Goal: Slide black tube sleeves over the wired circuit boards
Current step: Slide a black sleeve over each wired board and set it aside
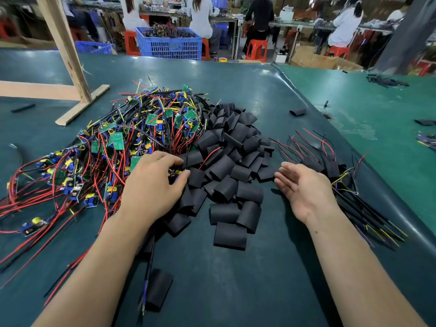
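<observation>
Two hands [151, 185] [304, 187] worked the piles: left fingers [181, 178] pinched a board by the sleeves [226, 185], right fingers spread empty, ready.

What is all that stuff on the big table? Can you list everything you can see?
wired circuit boards: big heap, green boards with red, black, yellow wires, table left
black tube sleeves: large pile, black, table centre
sleeved boards: small bunch, black with red wires, by right hand
table: one, dark green
wooden frame: one, pale, far left
blue crate: one, behind table
red stools: several, background
people: several seated, background
left hand: fingers curled, reaching into heap's edge
right hand: open, palm up, empty
</observation>
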Demonstrator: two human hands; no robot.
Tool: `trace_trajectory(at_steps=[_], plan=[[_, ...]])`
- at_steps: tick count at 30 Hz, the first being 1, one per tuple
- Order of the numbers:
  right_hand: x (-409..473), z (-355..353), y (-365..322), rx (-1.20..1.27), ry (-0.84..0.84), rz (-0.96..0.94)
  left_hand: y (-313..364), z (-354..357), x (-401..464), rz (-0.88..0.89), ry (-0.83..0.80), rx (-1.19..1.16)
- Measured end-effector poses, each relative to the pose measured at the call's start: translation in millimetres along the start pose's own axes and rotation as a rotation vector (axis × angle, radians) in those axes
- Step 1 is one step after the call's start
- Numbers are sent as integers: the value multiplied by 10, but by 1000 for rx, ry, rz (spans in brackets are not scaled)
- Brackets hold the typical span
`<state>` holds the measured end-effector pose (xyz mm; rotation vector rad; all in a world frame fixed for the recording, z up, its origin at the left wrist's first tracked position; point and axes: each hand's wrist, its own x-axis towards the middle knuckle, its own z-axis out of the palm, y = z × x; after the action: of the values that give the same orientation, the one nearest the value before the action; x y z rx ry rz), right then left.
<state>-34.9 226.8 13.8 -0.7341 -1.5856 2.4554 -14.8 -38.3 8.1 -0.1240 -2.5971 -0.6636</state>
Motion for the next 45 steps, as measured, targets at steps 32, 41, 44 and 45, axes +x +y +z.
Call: trace_trajectory(at_steps=[32,41,44,45], plan=[[-2,-10,156,-902,-123,-493,-7,-139,13,-116,-34,38],[-83,38,172,-838,-183,-598,43,-189,18,-111,441,-115],[-201,112,197,-805,-289,-648,63,-189,-4,30,621,-29],[-243,135,202,-791,-313,-675,72,-183,-6,86,654,-31]])
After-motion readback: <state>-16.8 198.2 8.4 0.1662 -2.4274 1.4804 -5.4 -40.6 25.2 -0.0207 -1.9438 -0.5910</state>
